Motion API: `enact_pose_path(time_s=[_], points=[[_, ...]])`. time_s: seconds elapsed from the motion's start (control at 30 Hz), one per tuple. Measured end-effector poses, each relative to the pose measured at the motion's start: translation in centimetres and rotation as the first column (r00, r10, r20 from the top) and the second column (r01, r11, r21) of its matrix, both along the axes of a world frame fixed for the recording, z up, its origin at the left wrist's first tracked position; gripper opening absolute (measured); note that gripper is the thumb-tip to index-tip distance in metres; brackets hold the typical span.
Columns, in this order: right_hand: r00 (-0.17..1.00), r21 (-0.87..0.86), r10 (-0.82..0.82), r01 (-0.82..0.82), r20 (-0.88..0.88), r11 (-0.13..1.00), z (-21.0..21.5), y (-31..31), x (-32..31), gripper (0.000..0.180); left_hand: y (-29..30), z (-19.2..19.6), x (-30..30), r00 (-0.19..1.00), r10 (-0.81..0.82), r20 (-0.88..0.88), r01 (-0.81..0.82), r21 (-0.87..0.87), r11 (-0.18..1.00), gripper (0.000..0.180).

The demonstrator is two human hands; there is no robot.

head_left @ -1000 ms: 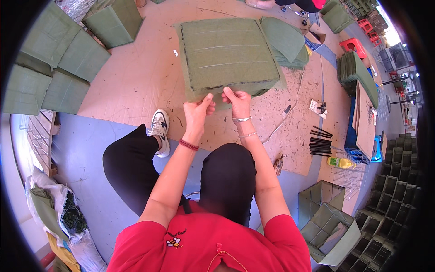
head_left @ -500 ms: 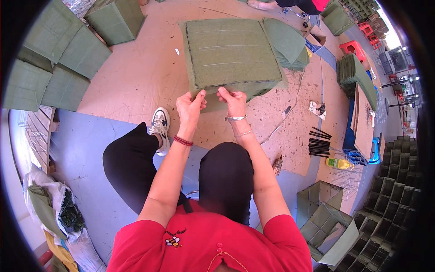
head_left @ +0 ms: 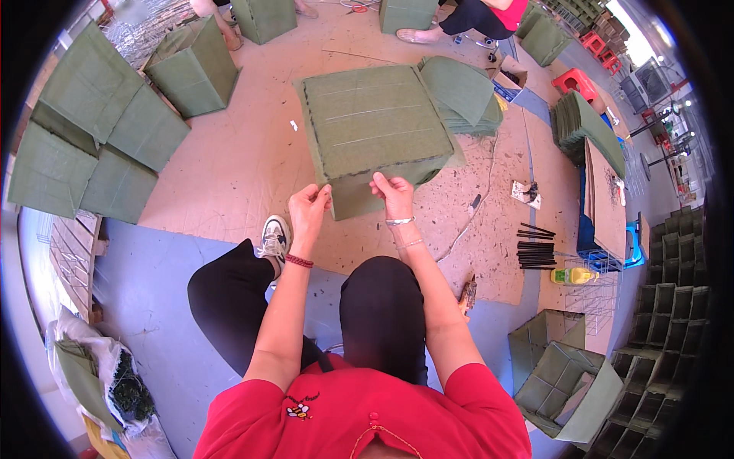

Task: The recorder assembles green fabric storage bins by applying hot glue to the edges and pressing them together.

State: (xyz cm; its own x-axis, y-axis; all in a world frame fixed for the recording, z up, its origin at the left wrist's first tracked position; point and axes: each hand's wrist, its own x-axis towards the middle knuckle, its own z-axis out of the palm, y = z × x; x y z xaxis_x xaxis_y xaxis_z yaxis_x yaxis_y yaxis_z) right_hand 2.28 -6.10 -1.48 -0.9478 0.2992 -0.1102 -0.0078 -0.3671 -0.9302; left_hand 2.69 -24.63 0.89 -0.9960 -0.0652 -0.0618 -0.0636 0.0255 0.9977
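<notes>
A green fabric-covered box (head_left: 378,115) stands in front of me on the floor, its top face up with pale stitch lines and dark stitching along the rim. My left hand (head_left: 307,213) is closed in a pinch at the box's near left corner. Farther right, my right hand (head_left: 396,197) pinches at the near edge, thumb and forefinger together against the fabric. The near side of the box hangs below that edge, partly behind my hands.
Flat green panels (head_left: 462,96) are stacked just beyond the box at right. Black strips (head_left: 537,249), a yellow-green bottle (head_left: 573,276) and open green boxes (head_left: 562,382) lie to my right. More green boxes (head_left: 115,145) stand at left. Another person (head_left: 474,19) sits at the far side.
The box appears lower in the picture as the view shifts. Its near side shows more below the edge, and my hands are farther apart, the left now at the corner.
</notes>
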Motion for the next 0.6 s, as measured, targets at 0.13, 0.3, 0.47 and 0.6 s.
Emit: enact_pose_path(time_s=[0.13, 0.3, 0.47, 0.6], points=[[0.997, -0.004, -0.054, 0.054, -0.060, 0.999, 0.4, 0.6, -0.5, 0.021, 0.8, -0.3, -1.2, 0.998, -0.022, -0.057, 0.013, -0.147, 0.989, 0.030], [1.000, 0.000, -0.018, 0.018, -0.005, 1.000, -0.2, 1.2, -0.5, 0.020, 0.8, -1.2, -1.5, 0.990, -0.043, -0.132, 0.015, -0.211, 0.977, 0.033], [0.996, -0.127, -0.056, 0.046, -0.070, 0.991, -0.4, 2.5, -0.5, 0.021, -0.3, 0.1, -1.1, 0.957, -0.129, -0.259, 0.057, -0.269, 0.961, 0.031], [0.993, -0.047, -0.094, 0.091, -0.077, 0.995, -0.3, 3.6, -0.4, 0.025, 1.6, 1.0, -1.0, 0.942, -0.191, -0.278, 0.096, -0.321, 0.942, 0.028]])
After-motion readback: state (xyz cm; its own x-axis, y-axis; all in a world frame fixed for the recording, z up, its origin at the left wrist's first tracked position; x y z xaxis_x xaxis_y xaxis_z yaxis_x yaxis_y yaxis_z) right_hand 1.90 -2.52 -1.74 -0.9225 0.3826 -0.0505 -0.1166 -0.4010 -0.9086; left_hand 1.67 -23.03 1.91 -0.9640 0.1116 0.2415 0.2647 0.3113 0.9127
